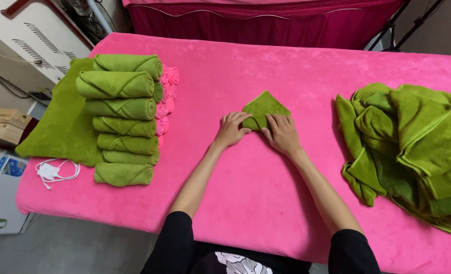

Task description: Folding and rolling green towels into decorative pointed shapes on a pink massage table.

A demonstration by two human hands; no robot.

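Both hands on a folded green towel [264, 109], mid-table.
I see left hand [231, 129] and right hand [282, 133] flat, fingers spread, pressing its near edge; rolled towels [123, 119] left; loose pile [413, 152] right.

Both hands pressed on a green towel [264, 109] folded to a point on the pink counter [266, 193], left hand [231, 129] and right hand [283, 133] side by side. Rolled green towels [125, 119] lay stacked at left, a loose green pile [413, 147] at right.
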